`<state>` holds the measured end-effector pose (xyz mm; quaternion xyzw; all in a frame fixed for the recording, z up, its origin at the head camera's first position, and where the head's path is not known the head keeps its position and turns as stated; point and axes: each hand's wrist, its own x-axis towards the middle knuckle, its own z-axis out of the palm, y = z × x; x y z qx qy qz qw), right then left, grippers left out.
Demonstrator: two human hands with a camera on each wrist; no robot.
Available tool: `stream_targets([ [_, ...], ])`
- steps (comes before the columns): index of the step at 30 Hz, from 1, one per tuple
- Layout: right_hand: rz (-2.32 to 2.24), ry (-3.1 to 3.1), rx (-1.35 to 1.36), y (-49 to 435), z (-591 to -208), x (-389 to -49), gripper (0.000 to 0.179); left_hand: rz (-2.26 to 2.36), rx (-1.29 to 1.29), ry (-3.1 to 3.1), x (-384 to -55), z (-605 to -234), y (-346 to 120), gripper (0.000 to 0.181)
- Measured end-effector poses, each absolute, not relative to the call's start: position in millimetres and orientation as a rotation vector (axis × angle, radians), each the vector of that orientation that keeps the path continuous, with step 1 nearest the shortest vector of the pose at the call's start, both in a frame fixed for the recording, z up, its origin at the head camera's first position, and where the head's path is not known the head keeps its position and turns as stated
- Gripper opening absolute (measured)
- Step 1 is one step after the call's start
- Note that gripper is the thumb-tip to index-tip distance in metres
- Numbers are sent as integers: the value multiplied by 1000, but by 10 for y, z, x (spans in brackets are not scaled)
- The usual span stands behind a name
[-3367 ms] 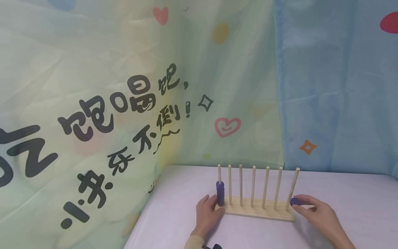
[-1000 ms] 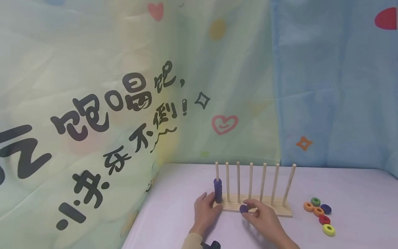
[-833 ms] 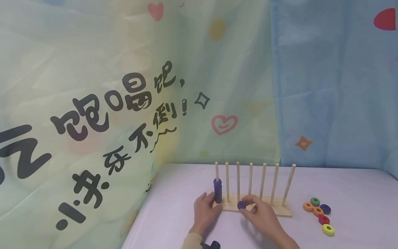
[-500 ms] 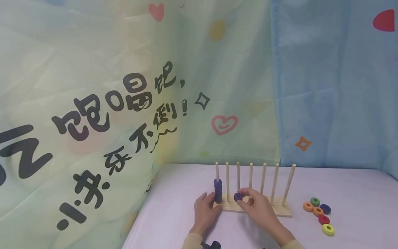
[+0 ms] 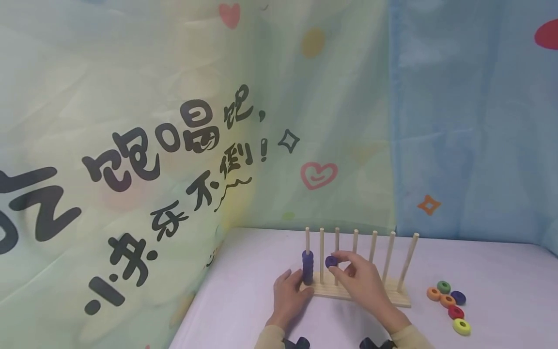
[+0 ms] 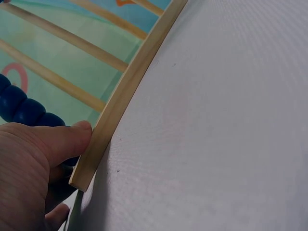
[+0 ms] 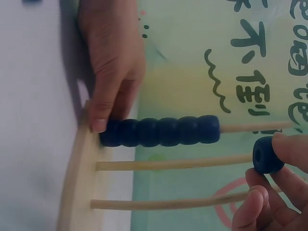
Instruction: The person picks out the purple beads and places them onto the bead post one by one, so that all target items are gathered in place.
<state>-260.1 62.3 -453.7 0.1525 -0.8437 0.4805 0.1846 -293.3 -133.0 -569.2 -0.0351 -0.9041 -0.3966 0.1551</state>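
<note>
A wooden peg stand with a row of upright pegs sits on the table. Several dark blue beads are stacked on its leftmost peg. My left hand holds the left end of the base, and in the left wrist view its thumb presses the front edge. Between thumb and fingers, my right hand pinches one dark blue bead, raised in front of the pegs near the second and third ones. The bead's hole faces the camera in the right wrist view; it is on no peg.
Loose beads lie right of the stand: green, orange, another blue, red and yellow. A printed curtain hangs behind the white table.
My right hand has carried its blue bead leftward from the stand's right end, then upward in front of the left pegs. My left hand has stayed at the base's left end.
</note>
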Motion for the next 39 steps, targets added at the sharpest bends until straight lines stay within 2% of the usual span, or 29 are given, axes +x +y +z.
stream_targets([
  [22, 1293, -2184, 581, 458, -4091, -2742, 30, -1141, -83, -2586, -2911, -5634, -1311, 52],
  [39, 1345, -2250, 576, 317, -3924, -2903, 31, -1125, -135, -2576, -2906, -5644, -1321, 46],
])
